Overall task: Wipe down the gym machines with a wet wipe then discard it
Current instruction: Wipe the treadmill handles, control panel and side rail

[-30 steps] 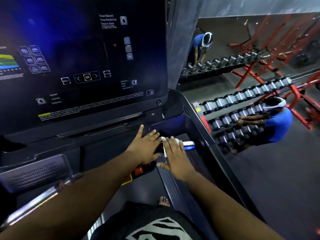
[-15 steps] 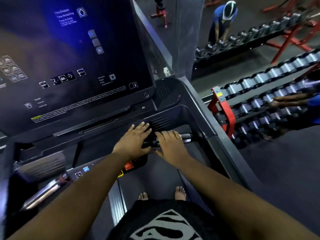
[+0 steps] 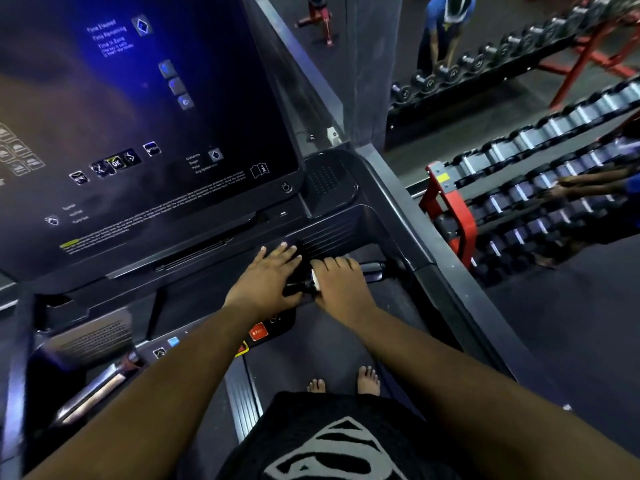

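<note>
Below the console (image 3: 149, 133), left hand (image 3: 266, 282) lies flat; right hand (image 3: 341, 289) grips wipe (image 3: 316, 279) round handlebar (image 3: 372, 270).

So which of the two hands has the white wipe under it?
The right hand: a strip of white wet wipe peeks out at its thumb side on the handlebar. The left hand lies flat beside it, bare.

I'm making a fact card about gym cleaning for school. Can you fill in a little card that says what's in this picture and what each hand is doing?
Place: gym, person standing barefoot on a treadmill
Machine: treadmill console with lit screen
Left hand: fingers straight, resting flat on the ledge below the screen
Right hand: curled over the handlebar, pressing a wet wipe on it
Wipe: white, mostly hidden under the right hand
Nearby: red stop button; dumbbell rack on the right
</note>
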A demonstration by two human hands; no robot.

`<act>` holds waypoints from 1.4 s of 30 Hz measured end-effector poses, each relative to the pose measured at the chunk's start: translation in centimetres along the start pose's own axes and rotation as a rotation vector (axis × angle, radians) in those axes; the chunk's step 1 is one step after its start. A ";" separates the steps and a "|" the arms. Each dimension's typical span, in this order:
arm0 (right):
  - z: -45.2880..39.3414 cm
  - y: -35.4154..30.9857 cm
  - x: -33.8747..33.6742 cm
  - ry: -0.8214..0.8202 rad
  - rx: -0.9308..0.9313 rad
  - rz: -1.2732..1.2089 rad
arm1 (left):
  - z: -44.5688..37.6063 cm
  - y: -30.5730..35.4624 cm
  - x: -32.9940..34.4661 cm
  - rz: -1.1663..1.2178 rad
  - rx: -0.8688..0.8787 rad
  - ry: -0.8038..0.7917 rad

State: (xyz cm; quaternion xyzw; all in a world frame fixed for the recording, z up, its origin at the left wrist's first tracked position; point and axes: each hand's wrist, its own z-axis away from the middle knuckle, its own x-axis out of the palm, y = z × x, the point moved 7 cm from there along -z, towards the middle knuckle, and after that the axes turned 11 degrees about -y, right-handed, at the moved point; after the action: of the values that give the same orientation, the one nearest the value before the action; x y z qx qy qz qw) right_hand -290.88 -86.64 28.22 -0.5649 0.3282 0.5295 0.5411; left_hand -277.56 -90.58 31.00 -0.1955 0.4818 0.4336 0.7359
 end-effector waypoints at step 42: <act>18.5 12.7 0.5 -0.134 0.510 -0.003 | -3.0 14.2 1.2 -0.329 0.372 -0.085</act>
State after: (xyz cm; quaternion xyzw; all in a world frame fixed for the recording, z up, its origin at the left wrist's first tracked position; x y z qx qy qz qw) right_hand -307.23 -71.33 27.12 -0.3744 0.4137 0.4651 0.6873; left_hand -290.67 -84.37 30.40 -0.1140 0.4839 0.2196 0.8394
